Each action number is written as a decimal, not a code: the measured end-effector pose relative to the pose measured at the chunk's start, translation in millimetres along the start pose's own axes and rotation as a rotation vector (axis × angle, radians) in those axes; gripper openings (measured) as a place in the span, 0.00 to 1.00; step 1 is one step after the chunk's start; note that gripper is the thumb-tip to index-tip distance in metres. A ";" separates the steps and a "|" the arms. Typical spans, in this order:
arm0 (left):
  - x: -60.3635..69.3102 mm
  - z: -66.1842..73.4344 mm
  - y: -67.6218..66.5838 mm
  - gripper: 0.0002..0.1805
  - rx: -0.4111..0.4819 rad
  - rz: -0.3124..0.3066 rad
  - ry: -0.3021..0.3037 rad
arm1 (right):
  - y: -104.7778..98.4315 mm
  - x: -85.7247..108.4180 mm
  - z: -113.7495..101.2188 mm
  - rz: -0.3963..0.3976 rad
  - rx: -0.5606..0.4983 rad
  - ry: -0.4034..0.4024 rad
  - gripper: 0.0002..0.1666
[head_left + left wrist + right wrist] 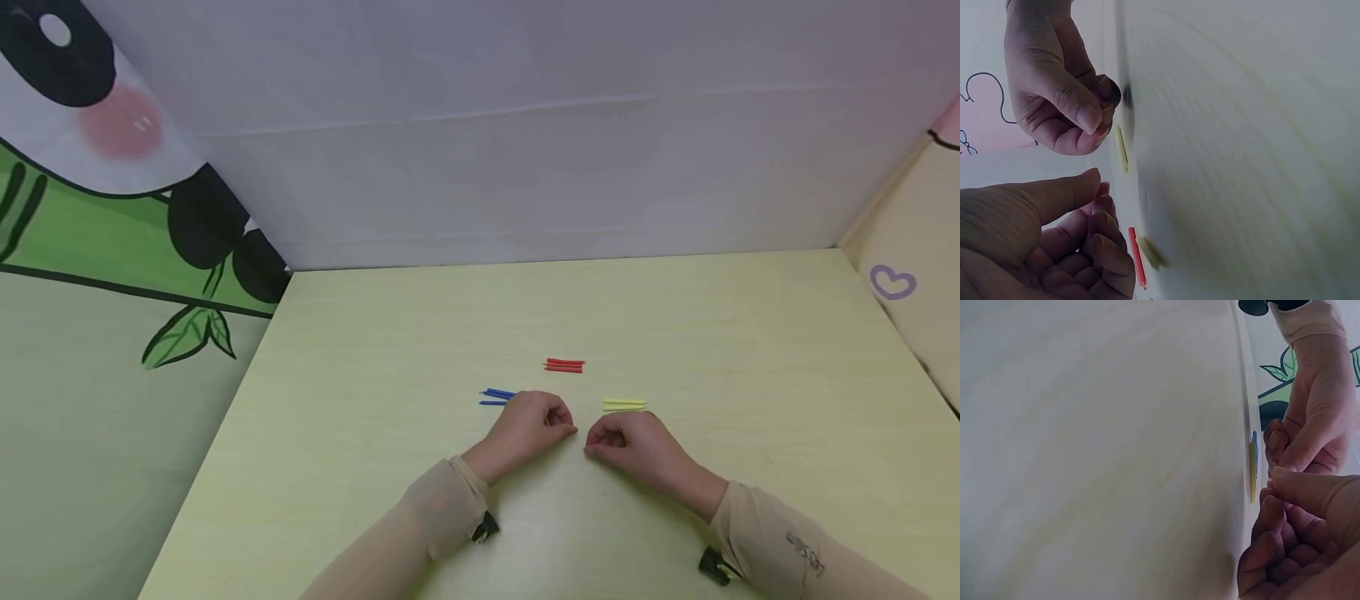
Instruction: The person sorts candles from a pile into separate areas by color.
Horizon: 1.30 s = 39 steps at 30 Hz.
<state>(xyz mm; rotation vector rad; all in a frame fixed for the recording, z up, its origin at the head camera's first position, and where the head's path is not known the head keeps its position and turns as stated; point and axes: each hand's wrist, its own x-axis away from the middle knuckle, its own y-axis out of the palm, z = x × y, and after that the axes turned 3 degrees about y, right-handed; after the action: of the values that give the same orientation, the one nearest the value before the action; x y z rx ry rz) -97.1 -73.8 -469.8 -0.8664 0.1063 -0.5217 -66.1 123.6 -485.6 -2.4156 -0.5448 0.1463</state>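
Both hands hover low over the near-middle of the table, fingertips facing each other with a small gap in the head view. My left hand has its thumb and fingertips drawn together beside thin blue sticks, whose right ends it covers. The right hand is curled likewise, just below a pair of thin yellow sticks. No object shows between the fingers of either hand; something tiny could be hidden there. Several thin red sticks lie together farther back.
A pale wood-look table carries everything. A light cloth wall stands at its far edge, with printed panels left and right. Small dark devices are strapped at both wrists over beige sleeves.
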 end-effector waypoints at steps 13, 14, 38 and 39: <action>10.9 -4.9 -1.6 0.05 0.033 0.003 -0.009 | 2.4 -9.4 -1.6 0.034 0.046 0.014 0.05; 11.5 -5.5 -1.6 0.05 0.036 0.004 -0.012 | 2.6 -10.2 -1.8 0.032 0.047 0.017 0.05; 26.5 -15.2 -2.3 0.04 0.198 -0.012 -0.024 | 2.3 -21.1 -6.1 0.017 0.020 0.043 0.03; 27.2 -16.0 -2.1 0.04 0.204 -0.012 -0.024 | 2.3 -21.8 -6.5 0.015 0.018 0.047 0.03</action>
<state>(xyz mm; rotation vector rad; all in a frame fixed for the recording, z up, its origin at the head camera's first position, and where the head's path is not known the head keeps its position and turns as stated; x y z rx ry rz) -79.0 -99.1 -475.5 -0.6744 0.0249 -0.5231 -83.5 109.2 -482.7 -2.4002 -0.5017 0.0997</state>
